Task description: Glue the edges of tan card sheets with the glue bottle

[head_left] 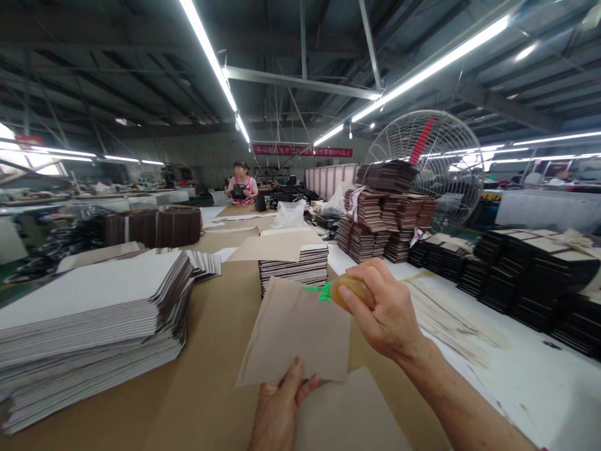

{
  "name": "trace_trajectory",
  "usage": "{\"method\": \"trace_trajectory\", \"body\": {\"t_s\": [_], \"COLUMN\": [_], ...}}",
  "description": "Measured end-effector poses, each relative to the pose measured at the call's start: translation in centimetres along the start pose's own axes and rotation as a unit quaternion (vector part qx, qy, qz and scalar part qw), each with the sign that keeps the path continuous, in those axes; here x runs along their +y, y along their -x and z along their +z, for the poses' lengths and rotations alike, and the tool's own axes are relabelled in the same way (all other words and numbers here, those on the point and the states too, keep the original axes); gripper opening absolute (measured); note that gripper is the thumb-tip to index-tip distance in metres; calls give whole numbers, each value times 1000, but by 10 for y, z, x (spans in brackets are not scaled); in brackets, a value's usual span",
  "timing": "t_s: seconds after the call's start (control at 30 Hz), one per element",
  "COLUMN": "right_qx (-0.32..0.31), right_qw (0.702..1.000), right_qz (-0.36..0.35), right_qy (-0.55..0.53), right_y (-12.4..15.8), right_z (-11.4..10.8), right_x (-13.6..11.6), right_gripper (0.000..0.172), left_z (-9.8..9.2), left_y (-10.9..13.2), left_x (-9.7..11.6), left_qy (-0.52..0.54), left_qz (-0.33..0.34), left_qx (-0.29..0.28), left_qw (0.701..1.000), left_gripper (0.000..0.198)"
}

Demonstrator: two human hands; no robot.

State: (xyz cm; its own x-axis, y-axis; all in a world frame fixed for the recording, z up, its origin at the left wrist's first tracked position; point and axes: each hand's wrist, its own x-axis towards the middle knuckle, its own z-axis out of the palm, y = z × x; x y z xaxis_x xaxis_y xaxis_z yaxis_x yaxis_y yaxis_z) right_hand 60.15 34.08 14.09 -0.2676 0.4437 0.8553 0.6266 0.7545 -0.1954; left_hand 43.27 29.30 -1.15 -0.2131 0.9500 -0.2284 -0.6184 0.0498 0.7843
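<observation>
My right hand point(382, 307) is wrapped round a rounded amber squeeze bottle point(352, 293) with a bright green tip point(323, 290). That tip is at the far right part of a beige sheet point(300, 332); whether it touches the surface, I cannot tell. Along the sheet's left edge runs a darker, yellowish strip. My left hand point(279, 407) grips the near edge of this sheet, thumb on top and the other fingers mostly hidden. Under and beside it, another beige sheet point(352, 419) lies on the brown-covered table point(211, 357). Just beyond stands a stack of dark-edged panels point(293, 269).
A tall stack of white-topped panels point(94, 313) stands at left. Brown bundles point(370, 219) and black stacks point(526, 275) line the right side, with a large fan point(451, 169) behind. Pale strips point(451, 319) lie on the white tabletop point(530, 382). A person point(241, 185) is at the far end.
</observation>
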Motion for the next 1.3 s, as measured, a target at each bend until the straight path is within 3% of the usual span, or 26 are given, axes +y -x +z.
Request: {"method": "trace_trajectory", "body": {"t_s": [0.23, 0.5, 1.03, 1.3], "right_qx": [13, -8, 5, -21], "right_qw": [999, 999, 1000, 997], "right_qz": [-18, 31, -1, 58], "right_qy": [-29, 24, -18, 40], "right_y": [-8, 6, 0, 16], "right_z": [2, -5, -5, -15], "right_x": [-9, 3, -5, 14], "right_gripper": [13, 13, 14, 16], "left_z": [0, -1, -2, -5], "left_y": [1, 0, 0, 0], "left_x": [-1, -2, -3, -2], "left_qy": [11, 7, -18, 3], "left_qz": [13, 7, 10, 14], "left_qx": [-6, 14, -7, 6], "left_qw": [1000, 1000, 1000, 1000], "left_gripper": [40, 33, 39, 36]}}
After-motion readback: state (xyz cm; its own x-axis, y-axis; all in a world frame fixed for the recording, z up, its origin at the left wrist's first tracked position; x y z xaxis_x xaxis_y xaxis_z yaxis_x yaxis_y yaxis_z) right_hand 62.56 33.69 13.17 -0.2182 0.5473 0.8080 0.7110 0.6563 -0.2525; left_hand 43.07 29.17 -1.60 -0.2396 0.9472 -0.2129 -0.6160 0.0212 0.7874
